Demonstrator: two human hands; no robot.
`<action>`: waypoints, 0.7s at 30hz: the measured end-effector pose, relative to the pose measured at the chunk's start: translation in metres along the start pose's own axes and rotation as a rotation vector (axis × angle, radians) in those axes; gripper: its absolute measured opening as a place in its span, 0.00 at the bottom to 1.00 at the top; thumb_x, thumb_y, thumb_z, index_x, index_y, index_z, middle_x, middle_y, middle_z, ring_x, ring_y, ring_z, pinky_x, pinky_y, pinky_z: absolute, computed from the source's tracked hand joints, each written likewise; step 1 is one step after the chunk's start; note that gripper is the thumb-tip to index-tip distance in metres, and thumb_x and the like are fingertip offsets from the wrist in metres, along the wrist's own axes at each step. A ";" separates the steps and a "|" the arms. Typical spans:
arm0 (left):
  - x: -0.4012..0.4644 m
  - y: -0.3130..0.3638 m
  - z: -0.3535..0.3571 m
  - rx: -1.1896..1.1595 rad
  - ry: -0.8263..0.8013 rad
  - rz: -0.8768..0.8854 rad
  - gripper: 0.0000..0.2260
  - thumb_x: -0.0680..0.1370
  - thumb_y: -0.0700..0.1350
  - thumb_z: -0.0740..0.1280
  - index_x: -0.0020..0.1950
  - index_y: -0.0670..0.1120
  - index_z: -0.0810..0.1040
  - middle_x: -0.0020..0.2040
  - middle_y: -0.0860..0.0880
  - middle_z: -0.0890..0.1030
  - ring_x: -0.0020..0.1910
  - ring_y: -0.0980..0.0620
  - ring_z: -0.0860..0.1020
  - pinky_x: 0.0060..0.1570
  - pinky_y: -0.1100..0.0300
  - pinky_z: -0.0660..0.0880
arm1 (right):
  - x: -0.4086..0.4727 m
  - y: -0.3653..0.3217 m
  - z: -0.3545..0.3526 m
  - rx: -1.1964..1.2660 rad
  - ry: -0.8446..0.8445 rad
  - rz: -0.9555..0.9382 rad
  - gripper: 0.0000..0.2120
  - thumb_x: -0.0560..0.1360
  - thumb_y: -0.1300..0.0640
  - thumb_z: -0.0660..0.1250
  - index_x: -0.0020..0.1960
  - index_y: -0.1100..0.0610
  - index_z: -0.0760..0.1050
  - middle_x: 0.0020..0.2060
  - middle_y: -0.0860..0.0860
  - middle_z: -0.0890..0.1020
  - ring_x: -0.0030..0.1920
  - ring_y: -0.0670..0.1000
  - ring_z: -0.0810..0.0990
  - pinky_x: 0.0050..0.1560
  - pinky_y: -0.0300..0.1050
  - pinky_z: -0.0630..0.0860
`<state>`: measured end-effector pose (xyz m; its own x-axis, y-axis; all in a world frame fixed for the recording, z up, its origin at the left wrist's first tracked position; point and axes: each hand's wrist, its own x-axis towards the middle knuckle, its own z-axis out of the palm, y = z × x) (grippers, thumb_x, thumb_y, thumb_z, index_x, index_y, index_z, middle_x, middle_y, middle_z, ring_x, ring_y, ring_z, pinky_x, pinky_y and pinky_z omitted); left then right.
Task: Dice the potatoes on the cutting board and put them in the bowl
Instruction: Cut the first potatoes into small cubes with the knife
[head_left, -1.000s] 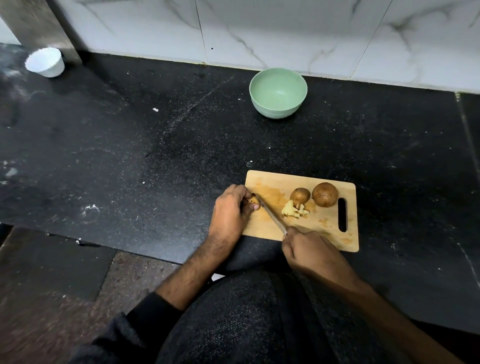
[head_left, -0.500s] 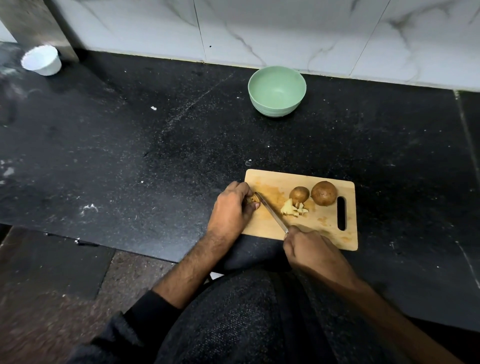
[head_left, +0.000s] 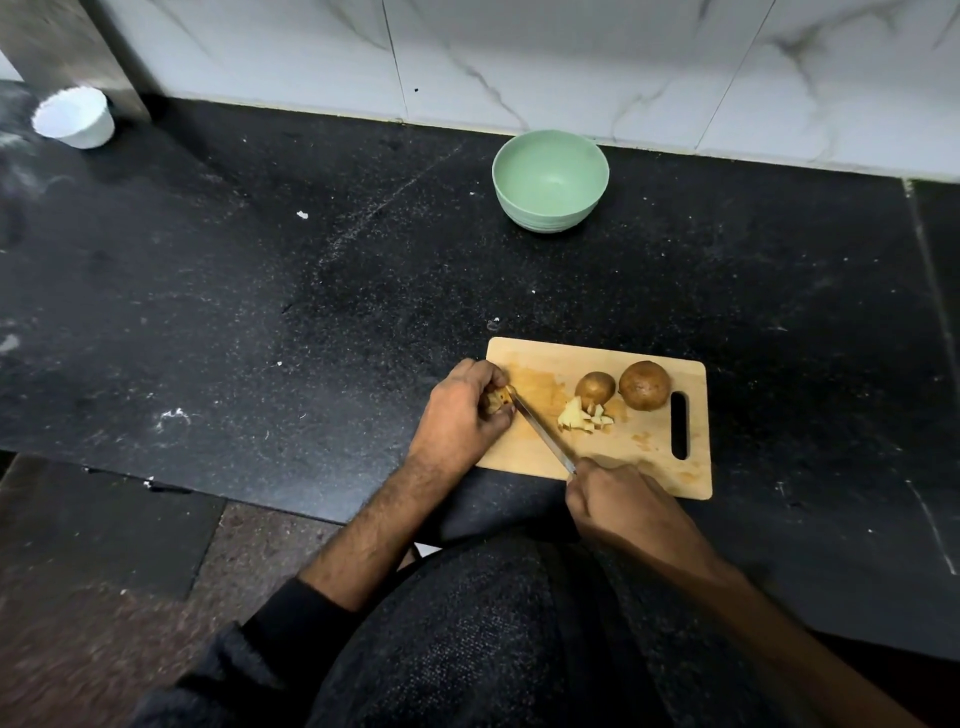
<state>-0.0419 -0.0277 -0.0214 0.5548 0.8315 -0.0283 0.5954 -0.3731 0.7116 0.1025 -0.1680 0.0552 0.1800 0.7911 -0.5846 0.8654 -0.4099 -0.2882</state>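
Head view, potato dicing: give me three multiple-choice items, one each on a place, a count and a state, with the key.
1. Where is the green bowl?
A. on the board
B. on the counter near the wall
C. in the left hand

2. How many uncut potatoes lie on the board?
A. two
B. four
C. none

3. What does the right hand hold?
A. nothing
B. the bowl
C. a knife

Key: 1 B, the bowl stands apart from the board, close to the tiles. 2 A, a small potato and a large one sit beside the cut pieces. 3 C, its fingers wrap the knife, whose blade reaches the piece held by the left hand.
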 end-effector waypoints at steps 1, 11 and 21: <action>0.000 0.000 0.000 0.013 -0.001 0.006 0.12 0.73 0.43 0.75 0.54 0.50 0.77 0.52 0.55 0.77 0.49 0.56 0.77 0.51 0.62 0.76 | 0.001 -0.001 0.000 0.001 0.001 0.000 0.14 0.84 0.51 0.53 0.61 0.55 0.73 0.42 0.48 0.71 0.44 0.49 0.71 0.46 0.43 0.68; -0.004 0.003 0.000 0.017 0.006 0.009 0.12 0.76 0.44 0.74 0.57 0.48 0.78 0.54 0.54 0.77 0.51 0.56 0.77 0.54 0.64 0.74 | 0.009 0.007 0.012 0.002 -0.068 0.048 0.15 0.85 0.52 0.53 0.63 0.57 0.73 0.37 0.45 0.68 0.43 0.49 0.72 0.46 0.43 0.69; -0.008 0.005 -0.003 0.039 -0.004 0.016 0.14 0.76 0.43 0.72 0.62 0.47 0.80 0.54 0.54 0.76 0.50 0.58 0.75 0.52 0.69 0.70 | -0.001 0.010 0.009 -0.006 -0.035 0.047 0.15 0.84 0.50 0.53 0.63 0.54 0.74 0.36 0.43 0.67 0.42 0.48 0.71 0.45 0.43 0.68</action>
<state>-0.0449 -0.0346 -0.0157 0.5669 0.8235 -0.0200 0.6087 -0.4024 0.6838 0.1071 -0.1769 0.0465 0.2042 0.7547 -0.6235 0.8590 -0.4436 -0.2555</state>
